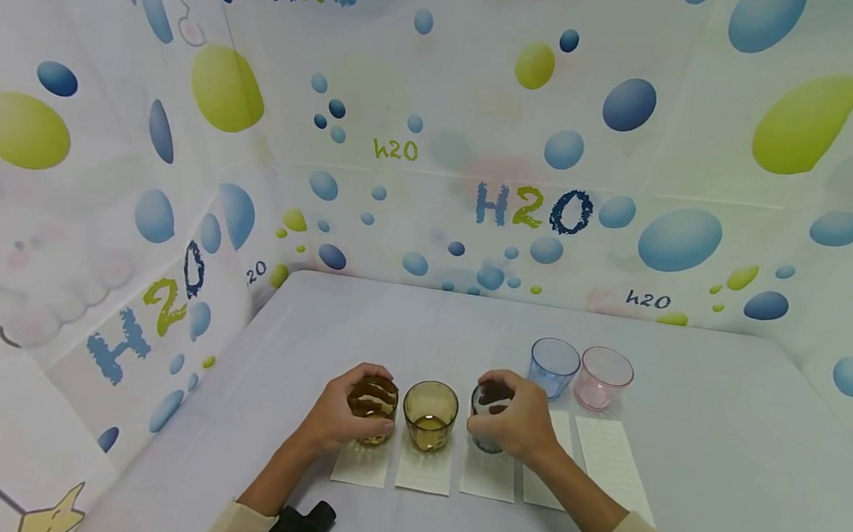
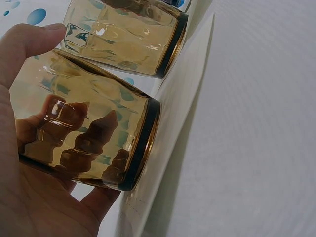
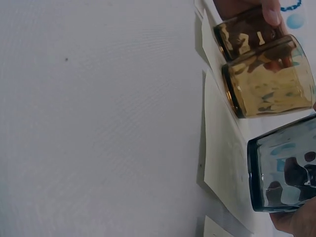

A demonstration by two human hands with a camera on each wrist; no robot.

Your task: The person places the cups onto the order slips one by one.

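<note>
On the pale table (image 1: 720,456) a row of five tumblers stands before the person, each on or at a white paper slip. At the far left the left hand (image 1: 335,416) is wrapped round a dark amber glass (image 1: 373,408); the left wrist view shows the thumb along one side and the fingers (image 2: 74,118) curled round the other, seen through the rippled wall — a firm grip, with the glass's base on its paper slip (image 1: 361,464).

Just beside it, untouched, stands a lighter amber glass (image 1: 430,416) on its own slip (image 1: 424,470); from the right wrist view the two amber glasses look very close together, though whether they touch cannot be told.

Next comes the grey glass (image 1: 489,421), gripped by the right hand (image 1: 512,423), whose fingers curl over the rim and down the sides; their dark shapes show through the tinted wall in the right wrist view (image 3: 284,170). This glass too sits on a slip (image 1: 488,475).

Farther right and slightly back stand a blue glass (image 1: 554,367) and a pink glass (image 1: 604,378), close together, each behind its own slip — the pink one's slip (image 1: 614,464) lies bare in front of it.
</note>
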